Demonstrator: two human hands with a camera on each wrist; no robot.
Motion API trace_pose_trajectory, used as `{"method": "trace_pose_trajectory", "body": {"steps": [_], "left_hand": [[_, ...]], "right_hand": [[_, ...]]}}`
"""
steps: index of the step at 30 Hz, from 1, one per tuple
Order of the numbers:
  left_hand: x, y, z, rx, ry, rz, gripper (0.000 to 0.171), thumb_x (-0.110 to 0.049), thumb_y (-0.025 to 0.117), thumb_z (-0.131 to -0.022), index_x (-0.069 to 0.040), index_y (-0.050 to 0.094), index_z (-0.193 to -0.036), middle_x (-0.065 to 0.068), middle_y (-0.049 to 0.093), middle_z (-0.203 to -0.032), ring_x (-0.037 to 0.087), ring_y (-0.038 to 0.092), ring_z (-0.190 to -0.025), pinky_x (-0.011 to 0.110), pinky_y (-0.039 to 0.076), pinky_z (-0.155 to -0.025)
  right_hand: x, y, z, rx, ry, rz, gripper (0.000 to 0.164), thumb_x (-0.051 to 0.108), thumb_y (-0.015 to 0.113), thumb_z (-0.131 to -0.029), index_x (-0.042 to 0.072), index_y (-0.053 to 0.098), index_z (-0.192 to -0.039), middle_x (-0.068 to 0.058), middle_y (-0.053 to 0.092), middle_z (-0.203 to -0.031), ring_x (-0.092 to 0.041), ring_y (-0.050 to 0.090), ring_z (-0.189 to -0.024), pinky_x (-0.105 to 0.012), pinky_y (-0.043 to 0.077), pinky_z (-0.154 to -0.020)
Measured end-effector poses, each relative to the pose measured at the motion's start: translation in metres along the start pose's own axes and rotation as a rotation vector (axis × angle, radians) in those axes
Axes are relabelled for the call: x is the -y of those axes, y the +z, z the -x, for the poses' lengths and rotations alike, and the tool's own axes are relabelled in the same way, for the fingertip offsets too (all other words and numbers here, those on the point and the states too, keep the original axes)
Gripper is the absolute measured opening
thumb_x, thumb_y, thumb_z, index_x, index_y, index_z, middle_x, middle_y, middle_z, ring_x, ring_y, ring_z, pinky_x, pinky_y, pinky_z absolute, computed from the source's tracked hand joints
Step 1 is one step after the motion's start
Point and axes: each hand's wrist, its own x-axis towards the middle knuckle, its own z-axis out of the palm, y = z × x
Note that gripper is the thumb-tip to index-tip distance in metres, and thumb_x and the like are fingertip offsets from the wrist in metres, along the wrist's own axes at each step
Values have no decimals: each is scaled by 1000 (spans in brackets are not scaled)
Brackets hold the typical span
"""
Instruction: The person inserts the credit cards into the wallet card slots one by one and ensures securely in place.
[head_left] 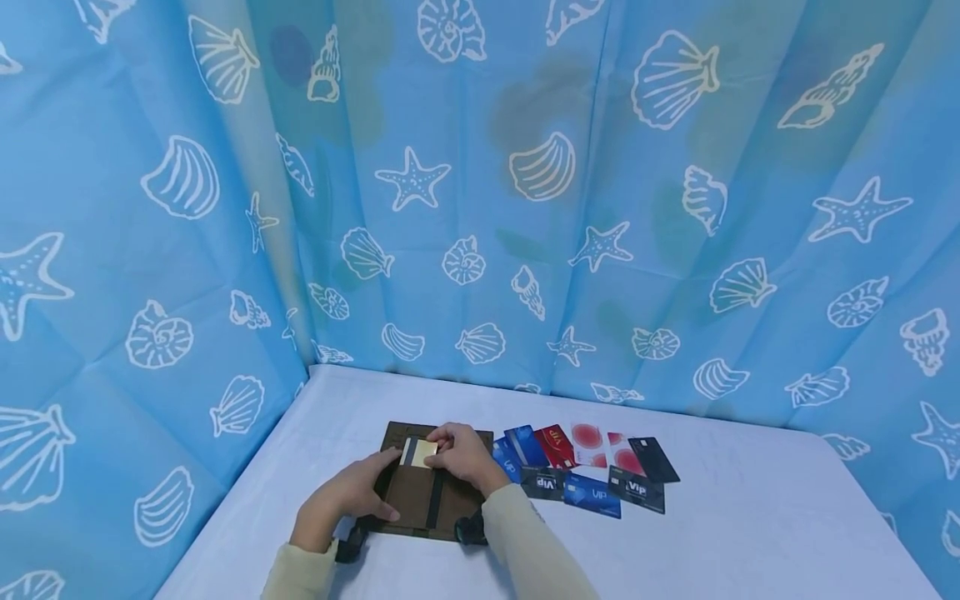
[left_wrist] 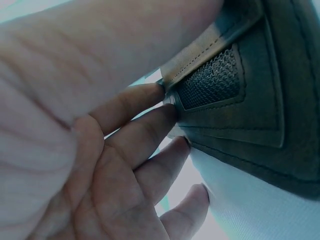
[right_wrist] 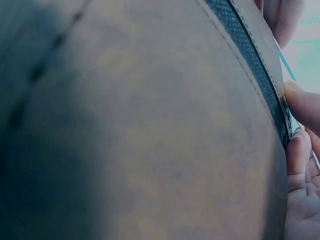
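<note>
Pinches a gold card (head_left: 418, 452) with the right hand (head_left: 461, 454), at the pocket edge of a brown wallet (head_left: 411, 498). Holds the wallet's side with the left hand (head_left: 352, 493) (thumb on front). Has more cards (head_left: 592, 497) nearby on a white table (head_left: 720, 533), with a blue shell curtain (head_left: 465, 108) behind.

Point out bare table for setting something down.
Bare table lies right of the rightmost black card and below the blue VIP card, beside the right sleeve. Crowded: the wallet, with left hand and right hand over it, loose cards close right.
</note>
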Motion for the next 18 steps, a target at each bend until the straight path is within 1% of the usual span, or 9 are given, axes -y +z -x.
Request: {"method": "trace_pose_trajectory", "body": {"steps": [9,13,18], "left_hand": [[0,0,0,2,-4,-7,96,-18,93,-65,-12,44,-148,20,44,-152,43,42,-138,64,39,-110],[2,1,0,6,-21,-1,96,-19,92,-66,-13,43,-149,19,42,-154,42,40,-140,64,38,-111],[2,1,-1,-2,-3,-3,96,-18,93,-66,-13,44,-148,19,43,-153,42,41,-139,63,39,-111]], "right_hand": [[1,-1,2,8,4,17,19,11,77,-85,11,71,-103,-2,58,-87,-18,54,-80,-27,46,-69],[1,-1,3,20,0,27,19,11,77,-85,11,71,-103,-2,58,-87,-18,53,-79,-26,46,-68],[3,-2,3,25,-8,28,18,11,77,-85,10,71,-102,-1,59,-86,-17,53,-79,-26,46,-68]]}}
